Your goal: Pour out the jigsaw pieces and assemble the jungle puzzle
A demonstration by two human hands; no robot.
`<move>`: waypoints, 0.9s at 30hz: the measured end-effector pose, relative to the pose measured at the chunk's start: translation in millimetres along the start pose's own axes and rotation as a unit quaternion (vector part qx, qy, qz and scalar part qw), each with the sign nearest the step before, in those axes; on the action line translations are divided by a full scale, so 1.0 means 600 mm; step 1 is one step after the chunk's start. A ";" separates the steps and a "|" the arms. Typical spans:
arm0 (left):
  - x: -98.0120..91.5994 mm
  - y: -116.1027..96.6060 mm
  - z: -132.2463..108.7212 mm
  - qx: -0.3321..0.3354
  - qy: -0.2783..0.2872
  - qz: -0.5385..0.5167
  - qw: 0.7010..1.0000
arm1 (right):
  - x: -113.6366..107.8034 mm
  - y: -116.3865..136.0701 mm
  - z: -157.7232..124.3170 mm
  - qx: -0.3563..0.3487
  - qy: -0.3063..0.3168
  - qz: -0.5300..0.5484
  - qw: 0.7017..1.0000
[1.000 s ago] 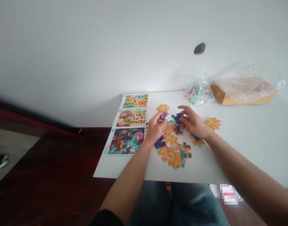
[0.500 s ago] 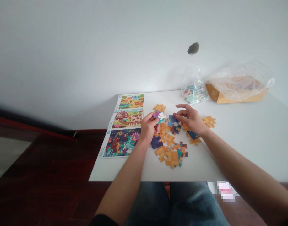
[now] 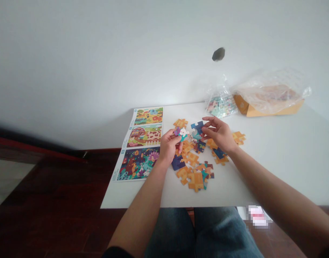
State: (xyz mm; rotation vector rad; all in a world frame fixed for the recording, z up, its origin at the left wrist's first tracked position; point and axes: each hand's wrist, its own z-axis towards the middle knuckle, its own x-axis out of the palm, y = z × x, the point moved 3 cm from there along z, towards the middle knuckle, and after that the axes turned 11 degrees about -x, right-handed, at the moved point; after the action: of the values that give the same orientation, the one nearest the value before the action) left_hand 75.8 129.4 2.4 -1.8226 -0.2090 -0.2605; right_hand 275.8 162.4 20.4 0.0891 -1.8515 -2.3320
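Between the fingers of my left hand [image 3: 169, 146] is a puzzle piece [image 3: 183, 133] with a white animal on purple and teal. My right hand [image 3: 217, 133] pinches a dark blue puzzle piece [image 3: 197, 128] at its right edge, tilted so its picture faces me. The two pieces are close together but apart. Below them lies a loose pile of puzzle pieces [image 3: 196, 180], many with the orange side up and several with dark blue or teal pictures. A picture sheet [image 3: 145, 135] with three printed scenes lies left of the pile.
A clear bag [image 3: 220, 104] of more pieces stands at the table's back edge. Right of it, an orange box [image 3: 274, 109] has clear plastic over it. The white table [image 3: 274, 161] meets the wall behind and ends before my legs.
My right hand has lifted the dark blue piece and tilted it up. The left hand holds its piece in nearly the same place. The view has shifted slightly.
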 end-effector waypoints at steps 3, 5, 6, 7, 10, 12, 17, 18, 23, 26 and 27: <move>0.002 0.001 0.000 -0.004 0.018 0.007 1.000 | 0.004 0.000 -0.002 0.009 0.013 0.013 1.000; 0.003 0.001 -0.001 -0.001 0.028 0.007 1.000 | 0.009 0.000 -0.004 0.018 0.030 0.022 0.999; 0.004 0.001 -0.001 -0.002 0.032 0.007 0.999 | 0.011 0.000 -0.005 0.021 0.036 0.026 0.999; 0.004 0.001 -0.001 -0.003 0.033 0.007 0.999 | 0.013 0.001 -0.006 0.024 0.039 0.027 0.999; 0.005 0.000 -0.002 -0.006 0.034 0.003 0.999 | 0.016 0.003 -0.008 0.023 0.039 0.025 0.999; 0.005 -0.001 -0.003 0.002 0.037 -0.006 0.999 | 0.015 0.003 -0.008 0.021 0.036 0.021 0.999; 0.003 -0.003 -0.004 0.022 0.038 -0.019 0.999 | 0.009 0.001 -0.006 -0.002 0.038 -0.010 0.999; 0.003 -0.003 -0.004 0.020 0.038 -0.017 0.999 | 0.007 0.002 -0.005 -0.006 0.036 -0.016 0.999; 0.003 -0.002 -0.002 0.008 0.029 0.003 1.000 | -0.010 0.011 0.002 0.006 0.071 -0.051 0.996; 0.002 -0.001 -0.001 0.011 0.019 0.005 1.000 | -0.018 0.006 0.006 0.025 0.162 -0.133 0.977; 0.002 -0.001 0.000 0.013 0.018 0.005 1.000 | -0.019 0.003 0.006 0.026 0.189 -0.161 0.968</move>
State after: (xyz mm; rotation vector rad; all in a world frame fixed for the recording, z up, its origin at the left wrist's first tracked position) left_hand 76.8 129.4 3.6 -1.7919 -0.1767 -0.2829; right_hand 286.5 167.6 22.1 0.8371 -1.8070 -2.2483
